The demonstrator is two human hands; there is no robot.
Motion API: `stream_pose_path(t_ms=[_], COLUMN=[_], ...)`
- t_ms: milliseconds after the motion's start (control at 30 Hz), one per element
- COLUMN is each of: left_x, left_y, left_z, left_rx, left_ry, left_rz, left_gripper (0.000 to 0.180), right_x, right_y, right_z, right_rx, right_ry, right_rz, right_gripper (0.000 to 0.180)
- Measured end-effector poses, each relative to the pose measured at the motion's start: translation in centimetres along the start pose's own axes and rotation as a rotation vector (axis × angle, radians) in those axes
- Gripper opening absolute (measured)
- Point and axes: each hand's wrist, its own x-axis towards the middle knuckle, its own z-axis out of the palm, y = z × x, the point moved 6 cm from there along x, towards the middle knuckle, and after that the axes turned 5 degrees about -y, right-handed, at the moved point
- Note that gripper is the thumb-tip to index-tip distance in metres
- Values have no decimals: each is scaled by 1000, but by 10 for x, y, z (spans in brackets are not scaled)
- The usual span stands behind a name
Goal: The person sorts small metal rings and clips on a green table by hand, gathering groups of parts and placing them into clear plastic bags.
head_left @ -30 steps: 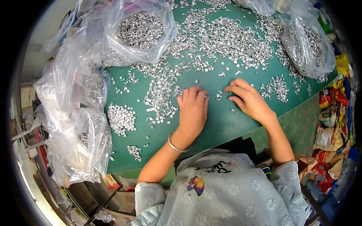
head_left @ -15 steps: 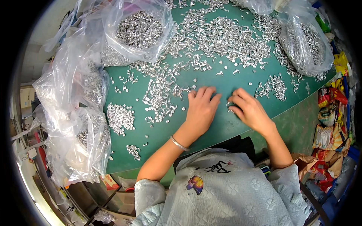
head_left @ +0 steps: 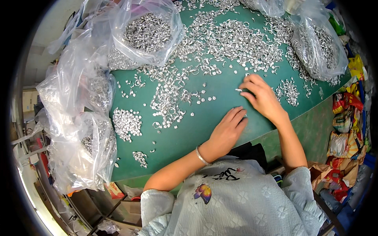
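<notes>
Small shiny silver metal pieces lie in a wide heap (head_left: 244, 41) on the green table (head_left: 177, 145); many are hook-like and curved. My right hand (head_left: 263, 99) pinches one small silver piece (head_left: 238, 90) between thumb and fingers, just below the heap. Nearer to me and a little left, my left hand (head_left: 225, 135) has its fingers drawn together low over the table. A bit of silver metal (head_left: 245, 115) shows at its fingertips, its shape mostly hidden. Several little flower-shaped pieces (head_left: 201, 100) lie left of my hands.
Clear plastic bags of silver pieces stand at the upper left (head_left: 147, 33), left edge (head_left: 92, 145) and upper right (head_left: 321, 51). Smaller piles sit at left (head_left: 127, 124), lower left (head_left: 140, 159) and right (head_left: 289, 92). Colourful packages (head_left: 342, 118) line the floor beyond the right edge.
My left hand has moved right and toward me, away from the loose pieces. My right hand has moved slightly up toward the heap. More small pieces now show where my left hand was.
</notes>
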Motion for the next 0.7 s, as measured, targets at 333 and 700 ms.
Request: stream_pose_path(t_ms=[333, 700], left_x=[-41, -91], left_y=[-16, -15], left_z=[-37, -57], left_rx=[41, 145], left_ry=[156, 282], left_rz=[-160, -336], left_gripper=[28, 35], right_x=[-19, -35], right_y=[-28, -76], right_z=[8, 37], right_rx=[-132, -47], right_ry=[28, -23], right_rz=[-54, -72], right_gripper=[14, 17])
